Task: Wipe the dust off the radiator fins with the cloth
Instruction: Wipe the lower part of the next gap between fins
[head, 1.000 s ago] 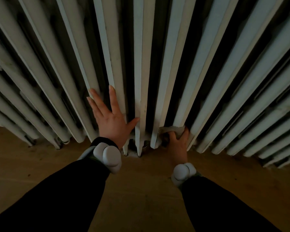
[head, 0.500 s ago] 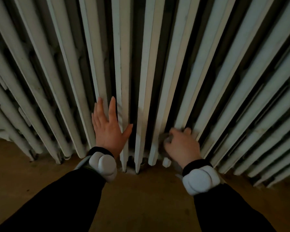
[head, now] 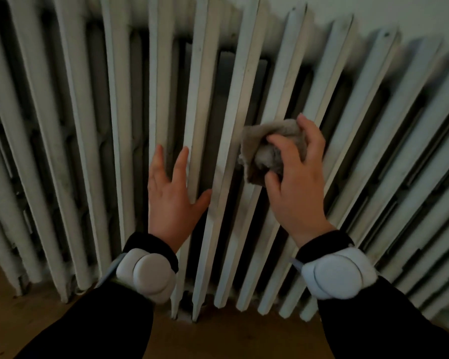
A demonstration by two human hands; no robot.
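grey-brown cloth point(head: 271, 145) is sitting bunched in your right hand point(head: 297, 195), which is gripping it with curled fingers and pressing it against a fin about halfway up the white radiator point(head: 88, 125), right of the middle. your left hand point(head: 170, 203) is lying flat and relaxed, fingers spread, on the fins just beside it, holding nothing. you are wearing black sleeves point(head: 101, 327) and a white band point(head: 148, 275) on each wrist. the radiator is standing on a wooden floor point(head: 218, 340).

Radiator point(head: 240, 99) cut off left, right, top; blurred. Cloth point(head: 270, 154) partly hidden under right hand point(head: 296, 193).
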